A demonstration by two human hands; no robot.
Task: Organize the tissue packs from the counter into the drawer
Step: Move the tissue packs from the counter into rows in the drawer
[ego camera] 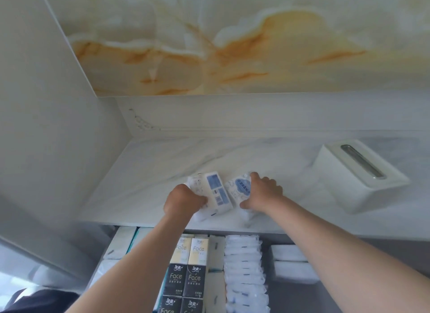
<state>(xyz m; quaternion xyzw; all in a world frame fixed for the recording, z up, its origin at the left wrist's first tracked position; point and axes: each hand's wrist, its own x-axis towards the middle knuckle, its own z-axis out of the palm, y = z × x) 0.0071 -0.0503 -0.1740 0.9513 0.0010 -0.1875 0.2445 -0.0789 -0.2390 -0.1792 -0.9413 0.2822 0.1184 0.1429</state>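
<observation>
Both hands hide the near ends of two tissue packs lying on the counter (151, 173). The left hand (183, 201) grips the barcode pack (215, 191), and the right hand (265, 194) grips the blue-labelled pack (239, 188) just beside it. Nearer, the open drawer (293, 298), cut off by the frame edge, holds "Face" packs (194, 261) and white wrapped packs (244, 266) in rows.

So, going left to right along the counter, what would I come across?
The left hand → barcode tissue pack it grips → blue-label tissue pack → right hand holding that one → white tissue box.
</observation>
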